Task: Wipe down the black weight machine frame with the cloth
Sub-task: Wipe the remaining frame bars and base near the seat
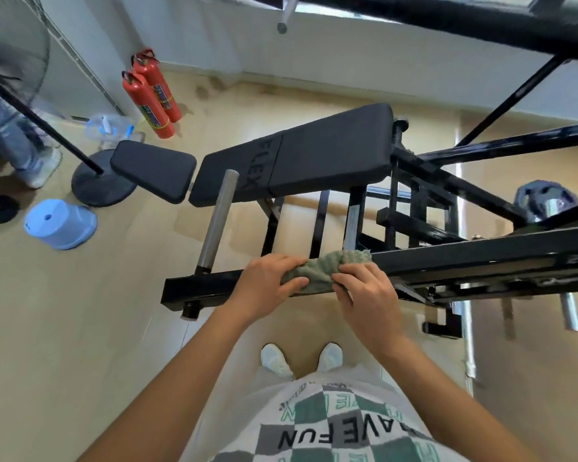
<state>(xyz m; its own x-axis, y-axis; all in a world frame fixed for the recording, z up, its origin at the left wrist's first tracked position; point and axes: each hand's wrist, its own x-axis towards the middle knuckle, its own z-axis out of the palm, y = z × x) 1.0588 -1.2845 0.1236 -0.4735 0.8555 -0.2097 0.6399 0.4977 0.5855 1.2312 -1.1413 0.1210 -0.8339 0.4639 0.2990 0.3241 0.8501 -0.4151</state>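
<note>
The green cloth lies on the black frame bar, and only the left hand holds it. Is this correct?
Not quite: in the head view both the left hand and the right hand hold the green cloth on the black frame bar.

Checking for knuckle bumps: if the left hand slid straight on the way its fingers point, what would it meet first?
Probably the right hand: the left hand points rightward along the frame bar, with only the cloth both grip between them.

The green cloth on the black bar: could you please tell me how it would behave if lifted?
Probably floppy: the cloth bunches and drapes over the frame bar. Likely light, crumpled small between the left hand and right hand. Its nubby texture should resist slipping.
</note>
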